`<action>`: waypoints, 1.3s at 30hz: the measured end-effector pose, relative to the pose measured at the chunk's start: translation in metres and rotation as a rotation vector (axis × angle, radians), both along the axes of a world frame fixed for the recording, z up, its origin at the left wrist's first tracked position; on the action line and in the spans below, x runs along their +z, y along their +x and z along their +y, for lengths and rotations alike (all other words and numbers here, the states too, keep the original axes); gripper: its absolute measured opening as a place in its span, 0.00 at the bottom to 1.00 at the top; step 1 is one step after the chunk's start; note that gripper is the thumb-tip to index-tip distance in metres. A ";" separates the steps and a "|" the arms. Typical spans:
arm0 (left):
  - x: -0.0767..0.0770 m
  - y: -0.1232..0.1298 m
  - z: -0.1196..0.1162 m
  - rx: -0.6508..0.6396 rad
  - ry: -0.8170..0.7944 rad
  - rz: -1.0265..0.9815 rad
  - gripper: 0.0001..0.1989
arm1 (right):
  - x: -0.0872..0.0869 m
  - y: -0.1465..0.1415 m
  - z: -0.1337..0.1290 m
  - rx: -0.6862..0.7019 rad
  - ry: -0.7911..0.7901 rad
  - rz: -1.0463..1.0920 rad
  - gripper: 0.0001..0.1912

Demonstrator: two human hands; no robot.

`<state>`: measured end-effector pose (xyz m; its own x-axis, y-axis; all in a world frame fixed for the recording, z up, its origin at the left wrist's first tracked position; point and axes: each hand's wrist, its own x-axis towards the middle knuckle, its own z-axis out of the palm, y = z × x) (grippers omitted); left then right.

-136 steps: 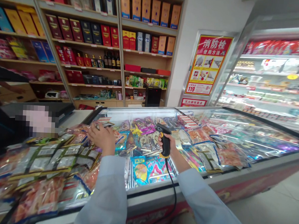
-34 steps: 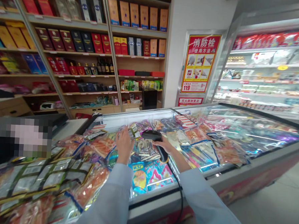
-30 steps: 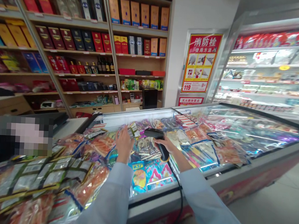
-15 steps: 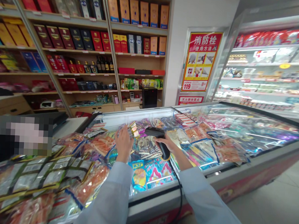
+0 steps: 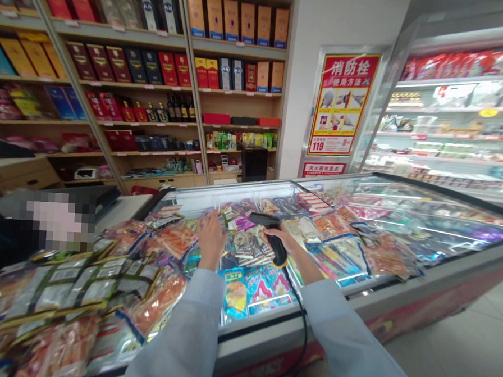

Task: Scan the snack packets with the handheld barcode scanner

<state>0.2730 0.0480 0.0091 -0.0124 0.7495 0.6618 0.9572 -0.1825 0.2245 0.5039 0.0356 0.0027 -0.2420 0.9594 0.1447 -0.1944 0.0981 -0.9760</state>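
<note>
My right hand [image 5: 283, 238] is wrapped round the handle of a black barcode scanner [image 5: 278, 252], its head tilted to the left and its cable running down over the freezer's front edge. To the left, my left hand [image 5: 212, 238] grips a small shiny snack packet [image 5: 232, 215] by its left side. A barcode-like patch shows on the packet, close to the scanner's head. My fingertips are partly hidden behind the hand. Beneath both hands lie ice cream packets [image 5: 248, 242] and blue-and-pink packets [image 5: 267, 286] under the glass of a chest freezer [image 5: 265, 324].
Bagged snacks [image 5: 82, 281] are heaped on the left, with several more bags [image 5: 385, 249] on the glass at right. A blurred-out patch and dark sleeve [image 5: 4, 243] show at far left. Shelves of boxed bottles [image 5: 135, 64] and a fire-hydrant poster [image 5: 344, 103] stand behind.
The packet in my left hand has turned, from a yellow-and-red face to a barcode-like side. My right hand keeps the scanner in nearly the same place. The view has shifted slightly left.
</note>
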 end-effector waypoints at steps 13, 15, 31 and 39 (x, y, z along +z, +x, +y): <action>0.048 -0.009 -0.040 0.029 0.039 -0.043 0.32 | 0.013 -0.008 -0.009 -0.074 -0.117 0.140 0.14; 0.058 -0.028 -0.047 0.081 0.068 -0.069 0.32 | 0.023 -0.018 -0.011 -0.041 -0.109 0.155 0.14; 0.034 -0.155 -0.059 0.648 -0.001 -0.190 0.27 | -0.003 -0.180 0.004 0.304 -0.236 0.526 0.13; 0.025 -0.156 -0.055 0.600 -0.032 -0.121 0.23 | -0.031 -0.188 0.006 0.324 -0.321 0.511 0.13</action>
<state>0.1169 -0.0069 0.0344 -0.5122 0.6079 0.6067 0.8582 0.3894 0.3344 0.3159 0.0419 -0.0286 -0.5016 0.8643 0.0374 -0.6091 -0.3221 -0.7247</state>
